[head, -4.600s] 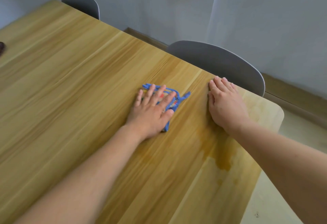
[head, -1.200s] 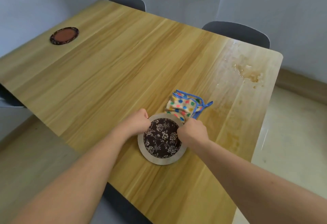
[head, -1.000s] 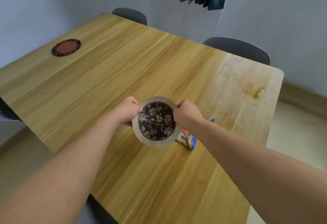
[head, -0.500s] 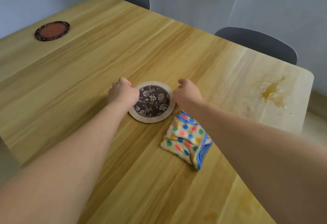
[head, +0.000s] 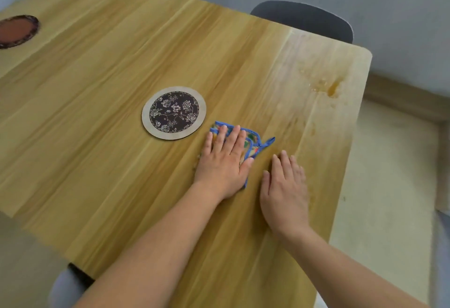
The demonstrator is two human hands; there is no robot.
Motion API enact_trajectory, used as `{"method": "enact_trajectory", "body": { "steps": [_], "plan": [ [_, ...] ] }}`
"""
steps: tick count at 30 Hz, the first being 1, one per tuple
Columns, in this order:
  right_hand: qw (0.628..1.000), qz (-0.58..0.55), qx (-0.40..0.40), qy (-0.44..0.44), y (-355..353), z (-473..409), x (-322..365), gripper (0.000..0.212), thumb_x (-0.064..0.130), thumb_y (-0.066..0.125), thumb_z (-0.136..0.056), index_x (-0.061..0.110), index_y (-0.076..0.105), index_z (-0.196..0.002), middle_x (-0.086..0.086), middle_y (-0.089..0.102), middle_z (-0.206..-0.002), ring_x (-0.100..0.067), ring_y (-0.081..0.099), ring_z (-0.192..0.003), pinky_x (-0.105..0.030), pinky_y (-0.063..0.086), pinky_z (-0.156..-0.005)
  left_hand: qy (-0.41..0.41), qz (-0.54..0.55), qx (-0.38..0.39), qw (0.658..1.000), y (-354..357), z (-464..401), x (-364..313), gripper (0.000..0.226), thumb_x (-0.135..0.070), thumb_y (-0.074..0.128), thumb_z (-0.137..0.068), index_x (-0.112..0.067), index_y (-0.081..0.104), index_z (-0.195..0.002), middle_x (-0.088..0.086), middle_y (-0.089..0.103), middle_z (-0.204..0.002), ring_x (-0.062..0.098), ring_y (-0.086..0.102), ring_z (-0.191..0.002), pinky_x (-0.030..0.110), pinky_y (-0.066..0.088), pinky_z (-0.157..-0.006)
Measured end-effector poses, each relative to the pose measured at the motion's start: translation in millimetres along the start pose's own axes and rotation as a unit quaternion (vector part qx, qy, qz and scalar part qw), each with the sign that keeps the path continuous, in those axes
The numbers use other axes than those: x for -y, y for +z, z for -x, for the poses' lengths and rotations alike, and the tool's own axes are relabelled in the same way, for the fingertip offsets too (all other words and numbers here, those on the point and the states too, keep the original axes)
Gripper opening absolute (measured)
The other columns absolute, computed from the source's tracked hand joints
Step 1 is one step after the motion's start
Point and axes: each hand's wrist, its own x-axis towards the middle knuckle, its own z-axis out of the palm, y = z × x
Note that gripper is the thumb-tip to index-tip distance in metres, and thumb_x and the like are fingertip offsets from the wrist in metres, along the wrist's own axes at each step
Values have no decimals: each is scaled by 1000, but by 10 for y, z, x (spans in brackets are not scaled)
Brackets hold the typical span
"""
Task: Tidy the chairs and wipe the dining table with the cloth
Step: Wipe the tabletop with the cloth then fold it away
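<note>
Left hand (head: 222,161) flat, fingers straight, pressing cloth (head: 252,143) to wipe bench (head: 121,64); right hand (head: 285,186) flat, bracing.

Both bare forearms reaching up from the lower frame, left hand (head: 222,161) flat with fingers (head: 233,137) straight, right hand (head: 285,186) flat just beside it, lower right of centre.

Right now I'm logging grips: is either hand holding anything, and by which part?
Nothing is gripped. The left hand presses flat on the cloth; the right hand rests flat on the table.
</note>
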Motion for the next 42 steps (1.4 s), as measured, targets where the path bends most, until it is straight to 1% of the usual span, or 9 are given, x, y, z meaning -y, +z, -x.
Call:
{"method": "enact_trajectory", "body": {
  "steps": [5, 13, 19, 23, 28, 34, 36, 39, 42],
  "plan": [
    [999, 20, 27, -7, 57, 109, -6, 61, 38, 15, -98, 10, 22, -152, -7, 11, -160, -23, 4, -149, -40, 1, -121, 66, -14, -13, 998, 66, 376, 266, 69, -54, 7, -92, -27, 8, -155, -10, 4, -163, 17, -3, -150, 45, -1, -121],
    [999, 25, 45, 0, 45, 163, 34, 58, 36, 14, -102, 11, 10, -153, -6, -1, -161, -22, -8, -148, -40, -6, -120, -47, 19, 11, 999, 133, 957, 639, 72, -55, 0, -88, -28, -1, -155, -10, -9, -162, 15, -16, -148, 42, -12, -119],
    [999, 30, 27, 1, 54, 158, 28, 57, 34, 20, -102, 8, 19, -152, -10, 8, -161, -25, 1, -149, -42, -2, -120, 51, 0, 2, 999, 247, 1417, 85, 65, -50, 20, -96, -23, 17, -155, -4, 11, -163, 25, 1, -150, 53, 5, -119],
    [999, 23, 36, 5, 38, 165, 67, 57, 35, 18, -102, 9, 17, -153, -8, 6, -161, -23, -1, -149, -41, -2, -121, 117, -14, 13, 993, 241, 1543, 363, 62, -50, 26, -96, -28, 23, -153, -8, 16, -161, 19, 7, -150, 48, 8, -116],
    [999, 34, 40, 1, 27, 183, 46, 57, 37, 12, -102, 11, 10, -153, -6, 2, -162, -21, -5, -149, -41, -3, -121, -33, 17, 8, 999, 248, 1767, 1015, 64, -51, 17, -93, -35, 10, -154, -12, 4, -162, 11, -7, -149, 41, -5, -121],
    [998, 35, 53, -12, 9, 238, 57, 57, 37, 11, -103, 12, 12, -154, -6, 5, -161, -21, 0, -149, -41, 0, -121, -169, 35, 16, 985, 319, 1921, 613, 69, -55, -4, -87, -28, -17, -149, -5, -24, -157, 21, -27, -145, 46, -15, -117],
    [996, 33, 55, -56, -14, 284, 66, 56, 36, 13, -103, 12, 16, -153, -5, 10, -161, -21, 6, -149, -40, 1, -121, -147, 29, 17, 989, 408, 2001, 359, 69, -55, 1, -90, -24, -14, -150, -1, -21, -157, 25, -24, -146, 49, -13, -117],
    [988, 39, 52, -140, -89, 621, 41, 51, 32, 22, -103, 11, 33, -149, -8, 28, -156, -25, 23, -145, -43, 14, -119, -65, 19, 34, 997, 488, 2307, 77, 69, -50, 22, -95, -17, 8, -154, 7, 7, -162, 32, 0, -149, 55, 3, -115],
    [980, 65, 72, -176, -144, 1015, 0, 47, 31, 28, -102, 12, 47, -142, -9, 37, -152, -29, 33, -141, -45, 23, -117, -30, -7, 59, 998, 429, 2431, 211, 68, -51, 16, -94, -25, 7, -155, 1, 3, -163, 25, -4, -150, 50, 4, -119]
  ]
}}
